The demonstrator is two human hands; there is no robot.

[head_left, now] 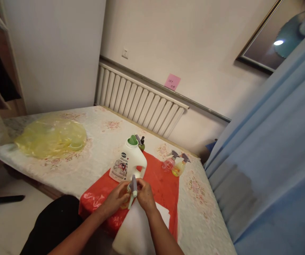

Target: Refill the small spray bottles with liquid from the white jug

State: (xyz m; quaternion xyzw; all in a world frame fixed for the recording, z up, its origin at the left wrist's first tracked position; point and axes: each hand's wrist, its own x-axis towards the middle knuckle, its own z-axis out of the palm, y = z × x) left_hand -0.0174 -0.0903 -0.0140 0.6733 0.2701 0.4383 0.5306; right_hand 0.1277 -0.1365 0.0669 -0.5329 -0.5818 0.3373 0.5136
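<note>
Low over the red plastic sheet, my left hand is wrapped around the neck of a small spray bottle with an orange-tinted body. Its grey trigger sprayer head stands on top, and my right hand grips it from the right side. Both hands partly cover the bottle. Just beyond them is a white jug with a printed label and a handle, a green scoop sticking out of its open mouth. A white object lies under my right forearm, its kind unclear.
A pink spray bottle and a yellow spray bottle stand at the sheet's right edge. Behind the jug is a dark green bottle. A yellow plastic bag with a round lid lies left on the floral tablecloth.
</note>
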